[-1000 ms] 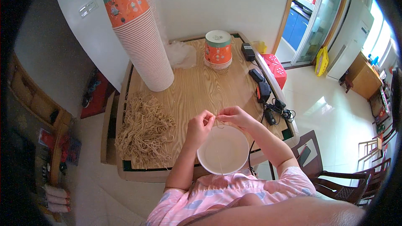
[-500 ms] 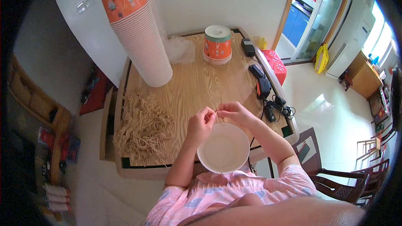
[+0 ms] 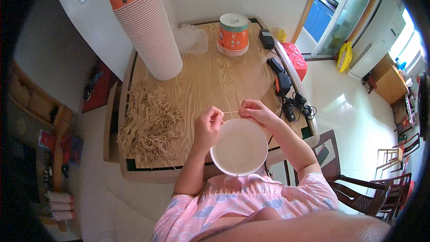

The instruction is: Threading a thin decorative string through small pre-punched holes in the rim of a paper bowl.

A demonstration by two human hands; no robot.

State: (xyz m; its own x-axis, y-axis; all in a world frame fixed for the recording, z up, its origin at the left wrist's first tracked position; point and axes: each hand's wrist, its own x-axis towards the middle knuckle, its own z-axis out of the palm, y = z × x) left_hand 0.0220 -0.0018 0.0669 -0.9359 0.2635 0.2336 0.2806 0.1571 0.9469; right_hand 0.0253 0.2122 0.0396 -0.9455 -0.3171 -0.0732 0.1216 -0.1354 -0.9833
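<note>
Between my two hands a thin beige cord (image 3: 231, 112) is stretched taut above the far rim of a white paper bucket (image 3: 239, 148). My left hand (image 3: 209, 123) pinches one end of this span. My right hand (image 3: 255, 111) pinches the other, its fingers pressed together. From the left fingers the cord runs down across the bucket's open mouth to the near rim. The bucket sits at the table's front edge, close to my body. A heap of loose beige cords (image 3: 148, 125) lies on the table, left of my left hand.
A tall leaning stack of paper buckets (image 3: 150, 36) stands at the back left, beside crumpled clear plastic (image 3: 191, 38). A short upside-down stack (image 3: 233, 36) is at the back. Black adapters and cables (image 3: 283, 84) line the right edge. A dark chair (image 3: 345, 179) stands right.
My hands have drawn apart, the left one leftward and the right one rightward, pulling the cord straight between them. The view has tilted slightly, so the table sits higher.
</note>
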